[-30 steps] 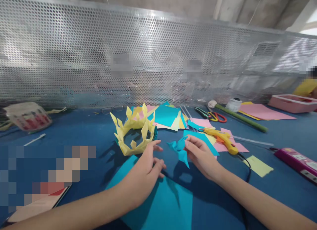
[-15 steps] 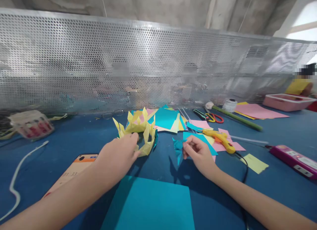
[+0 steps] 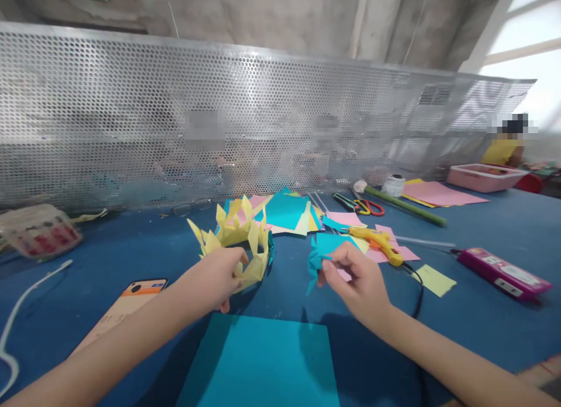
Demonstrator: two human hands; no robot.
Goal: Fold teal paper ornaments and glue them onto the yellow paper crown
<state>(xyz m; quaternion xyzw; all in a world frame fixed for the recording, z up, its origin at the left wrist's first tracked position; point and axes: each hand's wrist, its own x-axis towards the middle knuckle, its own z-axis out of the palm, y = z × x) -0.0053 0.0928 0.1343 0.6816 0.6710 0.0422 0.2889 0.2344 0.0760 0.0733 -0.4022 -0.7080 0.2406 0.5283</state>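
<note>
My left hand (image 3: pixel 221 272) is closed on the near rim of a yellow folded-paper crown (image 3: pixel 259 249), a ring of pointed pieces. A darker teal folded piece (image 3: pixel 271 247) sits on the crown's right side. Between the thumb and fingers of my right hand (image 3: pixel 357 275) is a small teal folded-paper piece (image 3: pixel 314 264) with pointed ends, held above the table and apart from the crown. A large teal paper sheet (image 3: pixel 263 363) lies flat in front of me, below both hands.
A yellow glue gun (image 3: pixel 379 243) with a black cord rests on paper scraps at right, near a purple power strip (image 3: pixel 504 272). Behind lie stacked coloured papers (image 3: pixel 284 211), scissors (image 3: pixel 370 207) and a green stem (image 3: pixel 407 207). A phone (image 3: pixel 123 310) is at left. A perforated metal screen (image 3: pixel 254 121) stands behind.
My right hand has lifted the teal piece slightly and turned it. My left hand has tipped or raised the crown a little. The camera view has shifted somewhat to the right.
</note>
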